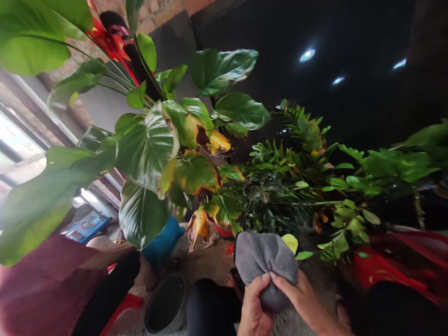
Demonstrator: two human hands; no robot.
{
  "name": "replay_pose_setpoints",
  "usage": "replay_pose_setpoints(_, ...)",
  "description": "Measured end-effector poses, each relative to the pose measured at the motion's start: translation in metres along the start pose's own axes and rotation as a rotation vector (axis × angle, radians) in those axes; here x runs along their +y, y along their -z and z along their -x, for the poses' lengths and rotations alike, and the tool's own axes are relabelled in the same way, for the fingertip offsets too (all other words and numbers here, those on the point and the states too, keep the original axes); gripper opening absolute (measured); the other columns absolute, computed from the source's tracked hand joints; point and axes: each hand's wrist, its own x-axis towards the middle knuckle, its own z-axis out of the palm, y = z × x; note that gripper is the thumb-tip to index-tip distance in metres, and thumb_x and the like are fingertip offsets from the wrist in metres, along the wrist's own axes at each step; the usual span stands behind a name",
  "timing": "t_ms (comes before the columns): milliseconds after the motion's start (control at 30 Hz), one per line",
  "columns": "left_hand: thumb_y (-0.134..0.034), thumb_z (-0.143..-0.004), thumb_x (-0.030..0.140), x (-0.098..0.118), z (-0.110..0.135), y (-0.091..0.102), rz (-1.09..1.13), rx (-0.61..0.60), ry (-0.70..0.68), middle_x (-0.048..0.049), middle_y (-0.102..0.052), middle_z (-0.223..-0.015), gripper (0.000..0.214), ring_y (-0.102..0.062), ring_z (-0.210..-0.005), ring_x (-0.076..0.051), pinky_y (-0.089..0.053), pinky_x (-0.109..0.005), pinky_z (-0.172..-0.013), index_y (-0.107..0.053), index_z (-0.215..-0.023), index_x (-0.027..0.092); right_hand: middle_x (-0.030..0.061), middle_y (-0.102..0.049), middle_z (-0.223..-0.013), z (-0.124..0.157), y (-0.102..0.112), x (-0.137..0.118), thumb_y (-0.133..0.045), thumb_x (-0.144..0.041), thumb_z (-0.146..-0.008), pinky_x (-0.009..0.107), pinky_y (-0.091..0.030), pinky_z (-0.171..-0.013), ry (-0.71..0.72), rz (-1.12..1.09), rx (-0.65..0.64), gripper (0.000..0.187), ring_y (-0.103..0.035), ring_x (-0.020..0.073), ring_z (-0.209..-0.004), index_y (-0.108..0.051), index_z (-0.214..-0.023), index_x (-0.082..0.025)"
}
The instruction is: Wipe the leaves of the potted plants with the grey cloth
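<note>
Both of my hands hold a grey cloth [263, 262] bunched at the bottom centre of the view. My left hand [254, 308] pinches its lower edge with the thumb on top. My right hand [304, 298] grips the cloth from the right side. A small yellow-green leaf [290, 242] lies against the top of the cloth. Directly above stands a large-leaved plant [150, 149] with yellowing and brown-edged leaves [198, 175], and beside it a bushier plant with small glossy leaves [280, 186].
A person in a dark red top [45, 284] is at the lower left with a bare arm [115, 254] stretched toward a blue pot [163, 242]. A dark round pot [166, 303] sits below. Red objects [392, 266] lie at the right. A red flower [108, 42] shows at the top left.
</note>
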Motion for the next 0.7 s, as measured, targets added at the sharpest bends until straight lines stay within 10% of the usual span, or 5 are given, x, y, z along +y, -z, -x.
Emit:
replay_pose_setpoints(167, -0.078, -0.037, 0.016, -0.005, -0.012, 0.019, -0.042, 0.012, -0.032, -0.0092, -0.074, -0.071, 0.045, -0.069, -0.087, -0.036, -0.051, -0.046, -0.085, -0.070, -0.081, 0.014, 0.0098, -0.077, -0.094, -0.020, 0.047, 0.030, -0.075, -0.041, -0.052, 0.048, -0.051, -0.086, -0.042, -0.134, -0.228, 0.045, -0.067, 0.0360, -0.096, -0.074, -0.091, -0.020)
replay_pose_setpoints(333, -0.079, -0.038, 0.016, 0.005, -0.004, 0.023, -0.128, -0.042, 0.053, -0.0109, -0.074, -0.073, 0.068, -0.066, -0.100, -0.041, -0.050, -0.050, -0.089, -0.067, -0.105, 0.011, 0.0105, -0.077, -0.088, -0.066, 0.107, 0.042, -0.080, -0.043, -0.053, 0.042, -0.055, -0.069, -0.212, -0.362, 0.096, 0.054, -0.071, 0.0316, -0.080, -0.068, -0.103, -0.025)
replay_pose_setpoints(500, -0.081, -0.031, 0.013, 0.040, 0.011, -0.042, -0.117, -0.052, -0.101, -0.0091, -0.075, -0.072, 0.067, -0.068, -0.096, -0.038, -0.051, -0.046, -0.092, -0.068, -0.096, 0.012, 0.0063, -0.076, -0.076, -0.102, 0.106, 0.022, -0.083, -0.027, -0.058, 0.036, -0.056, -0.062, -0.186, -0.680, 0.082, 0.079, -0.072, 0.0254, -0.070, -0.051, -0.130, -0.026)
replay_pose_setpoints(700, -0.077, -0.051, 0.013, 0.055, 0.004, -0.098, -0.048, -0.022, -0.329, -0.0062, -0.075, -0.075, 0.029, -0.070, -0.093, -0.028, -0.054, -0.037, -0.088, -0.068, -0.078, 0.017, 0.0039, -0.077, -0.081, -0.130, 0.095, 0.025, -0.080, -0.029, -0.062, 0.039, -0.057, -0.073, -0.082, -0.836, -0.140, 0.032, -0.072, 0.0275, -0.085, -0.072, -0.092, -0.028)
